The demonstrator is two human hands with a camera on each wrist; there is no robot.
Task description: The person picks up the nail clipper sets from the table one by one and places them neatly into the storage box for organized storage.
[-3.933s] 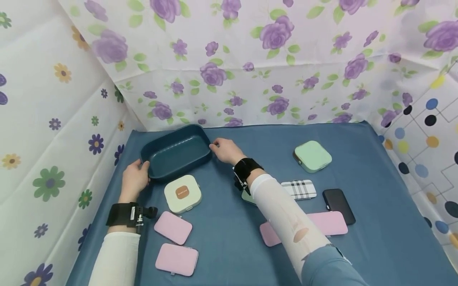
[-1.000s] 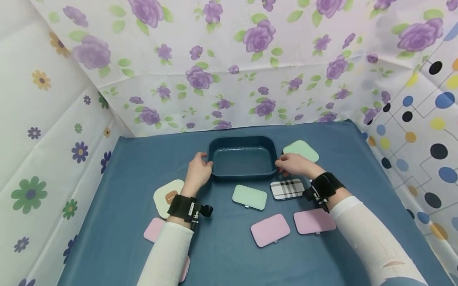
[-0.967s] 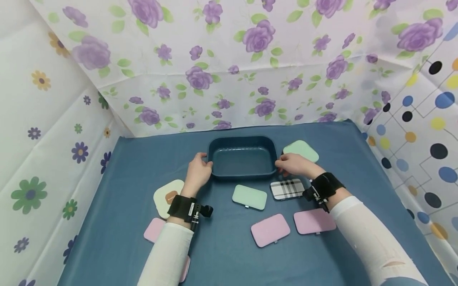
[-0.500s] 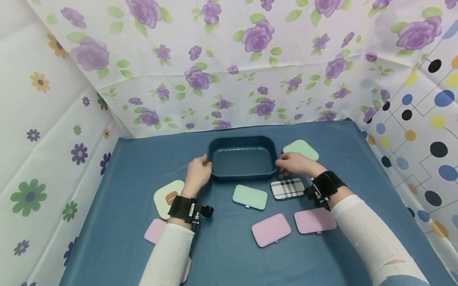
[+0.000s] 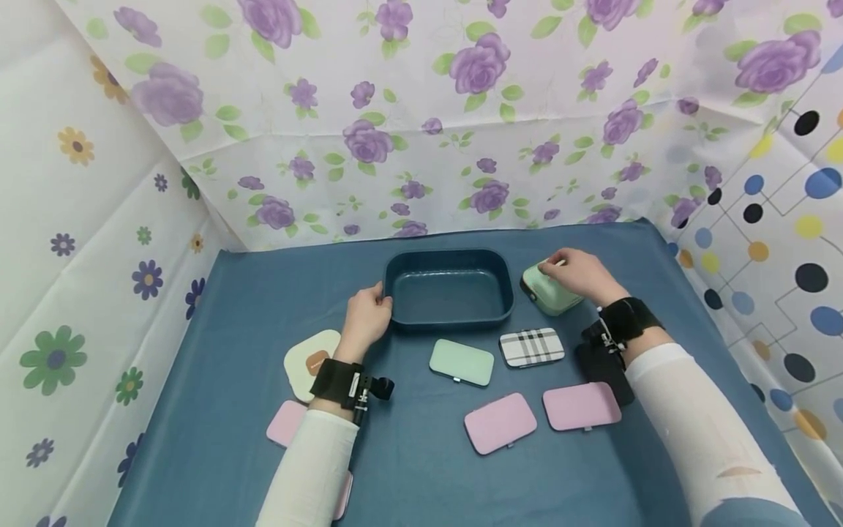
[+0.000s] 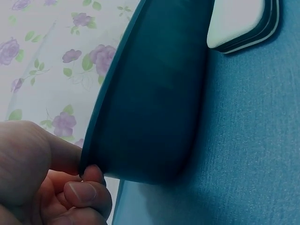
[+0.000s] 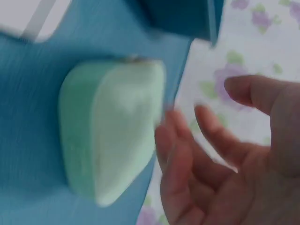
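My left hand (image 5: 366, 316) pinches the left rim of a dark teal rectangular tray (image 5: 451, 324). In the left wrist view, thumb and fingers close over the corner of that tray (image 6: 150, 103). Nothing lies inside it. My right hand (image 5: 582, 274) hovers at a rounded mint-green zip case (image 5: 555, 298) just right of the tray, covering part of its top. Seen from the right wrist, loosely bent fingers (image 7: 176, 173) hold nothing and stand beside the light lid of the case (image 7: 126, 131), blurred by motion.
In front of the tray lie a flat mint case (image 5: 461, 362), a plaid case (image 5: 532, 347) and two pink cases (image 5: 500, 423). A black case (image 5: 602, 373) sits partly under my right wrist. My left arm partly hides a cream case (image 5: 304, 364) and more pink cases (image 5: 286, 423).
Both hands brought the tray from the back left to the middle. My right hand has since let go of its right side and moved right to the mint zip case; the left stays.
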